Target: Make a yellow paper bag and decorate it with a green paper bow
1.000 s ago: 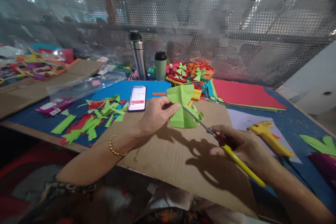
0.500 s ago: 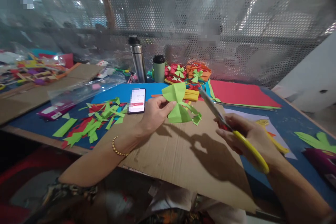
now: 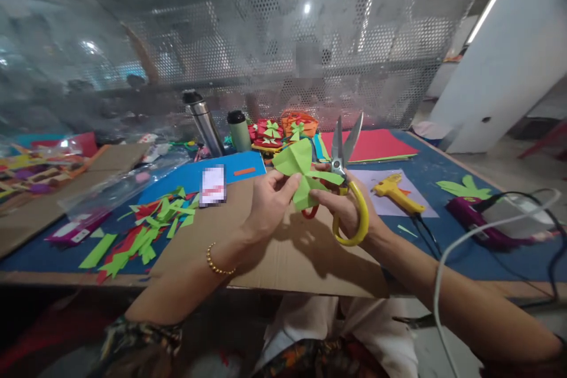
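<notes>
Green paper bow gripped between left hand and right hand above the cardboard.
Its middle is pinched by the left; open-bladed scissors are also held by the right. Wings are already creased and shaped; cut scraps are piled on the table. Whether any trimming is left cannot be told, the centre being partly hidden.
</notes>
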`<move>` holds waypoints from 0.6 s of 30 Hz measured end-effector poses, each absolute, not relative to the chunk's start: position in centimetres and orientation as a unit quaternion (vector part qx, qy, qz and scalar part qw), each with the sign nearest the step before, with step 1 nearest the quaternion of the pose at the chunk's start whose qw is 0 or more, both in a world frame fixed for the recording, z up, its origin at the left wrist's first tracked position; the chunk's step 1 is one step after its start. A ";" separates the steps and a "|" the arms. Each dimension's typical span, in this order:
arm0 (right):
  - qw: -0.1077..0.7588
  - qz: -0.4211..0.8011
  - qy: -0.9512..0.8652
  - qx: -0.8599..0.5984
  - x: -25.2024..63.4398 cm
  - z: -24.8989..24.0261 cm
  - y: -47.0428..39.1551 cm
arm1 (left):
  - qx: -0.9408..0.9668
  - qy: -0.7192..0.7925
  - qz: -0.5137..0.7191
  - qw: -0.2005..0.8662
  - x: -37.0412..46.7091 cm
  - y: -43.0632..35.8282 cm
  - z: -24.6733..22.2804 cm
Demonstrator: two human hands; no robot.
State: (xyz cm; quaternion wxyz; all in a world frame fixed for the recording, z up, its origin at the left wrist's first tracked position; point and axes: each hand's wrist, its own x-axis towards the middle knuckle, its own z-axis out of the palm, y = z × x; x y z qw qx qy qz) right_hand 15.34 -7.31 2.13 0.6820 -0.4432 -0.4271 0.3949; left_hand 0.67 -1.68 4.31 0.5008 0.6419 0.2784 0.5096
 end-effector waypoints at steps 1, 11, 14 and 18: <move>0.692 0.392 -0.418 -0.440 15.4 2.1 -7.3 | 0.643 0.275 0.503 0.508 0.9 -1.9 4.3; 0.673 0.456 -0.433 -0.388 16.6 1.8 -7.7 | 0.656 0.269 0.395 0.585 0.5 -0.9 5.1; 0.659 0.435 -0.467 -0.398 16.7 1.7 -7.6 | 0.643 0.259 0.375 0.615 0.0 -0.1 4.6; 0.628 0.372 -0.515 -0.449 16.8 1.6 -7.8 | 0.644 0.263 0.342 0.632 -0.8 0.9 4.0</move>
